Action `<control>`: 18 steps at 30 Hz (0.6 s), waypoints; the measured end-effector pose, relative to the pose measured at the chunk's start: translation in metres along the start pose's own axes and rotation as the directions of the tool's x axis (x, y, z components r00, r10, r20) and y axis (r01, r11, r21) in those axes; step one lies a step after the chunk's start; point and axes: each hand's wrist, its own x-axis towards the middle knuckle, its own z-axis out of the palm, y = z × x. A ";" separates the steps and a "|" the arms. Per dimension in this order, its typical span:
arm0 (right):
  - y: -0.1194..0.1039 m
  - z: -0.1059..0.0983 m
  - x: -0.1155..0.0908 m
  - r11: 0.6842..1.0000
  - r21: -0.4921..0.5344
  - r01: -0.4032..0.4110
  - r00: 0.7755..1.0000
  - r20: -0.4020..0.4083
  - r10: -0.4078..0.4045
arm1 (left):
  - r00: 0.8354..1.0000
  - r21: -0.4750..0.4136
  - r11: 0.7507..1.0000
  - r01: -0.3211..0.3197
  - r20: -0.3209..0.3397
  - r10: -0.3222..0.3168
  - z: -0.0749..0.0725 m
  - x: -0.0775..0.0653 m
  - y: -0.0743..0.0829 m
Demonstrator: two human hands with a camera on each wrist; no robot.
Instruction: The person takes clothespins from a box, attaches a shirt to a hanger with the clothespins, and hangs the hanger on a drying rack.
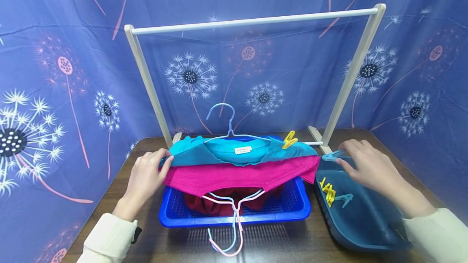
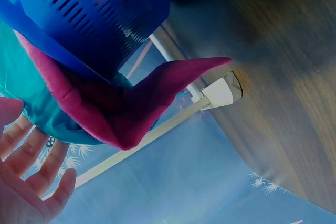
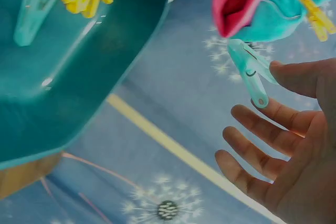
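Note:
A turquoise shirt (image 1: 223, 151) hangs on a light blue hanger (image 1: 231, 127) over a magenta shirt (image 1: 234, 175); both lie across a blue basket (image 1: 234, 218). With thumb and fingers my left hand (image 1: 148, 173) pinches the turquoise shirt's left shoulder. My right hand (image 1: 369, 161) holds a light blue clothespin (image 3: 247, 69) between thumb and index finger, its tip close to the right end of the shirts. A yellow clothespin (image 1: 290, 139) sits on the turquoise shirt's right shoulder. Two more hanger hooks (image 1: 235, 230), one pink and one light blue, stick out in front of the basket.
A dark teal tub (image 1: 365, 214) on the right holds several yellow clothespins (image 1: 329, 194) and a light blue one (image 1: 344, 200). Behind the basket stands a rack with a white rail (image 1: 256, 21) and wooden posts. Dark red cloth (image 1: 215, 204) lies in the basket. A patterned curtain surrounds the table.

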 end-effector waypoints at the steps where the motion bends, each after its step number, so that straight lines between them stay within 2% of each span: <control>1: -0.003 -0.003 0.001 1.000 -0.001 0.012 1.000 -0.010 -0.012 | 1.000 -0.001 1.000 0.000 0.000 0.000 0.000 0.000 0.000; 11: -0.033 -0.023 0.010 0.995 -0.013 0.099 0.994 -0.051 -0.099 | 1.000 -0.004 1.000 0.005 0.006 -0.005 -0.001 0.000 -0.001; 18: -0.053 -0.026 0.017 0.978 -0.017 0.209 0.970 -0.124 -0.209 | 1.000 -0.004 1.000 0.008 0.012 -0.008 0.000 0.000 -0.001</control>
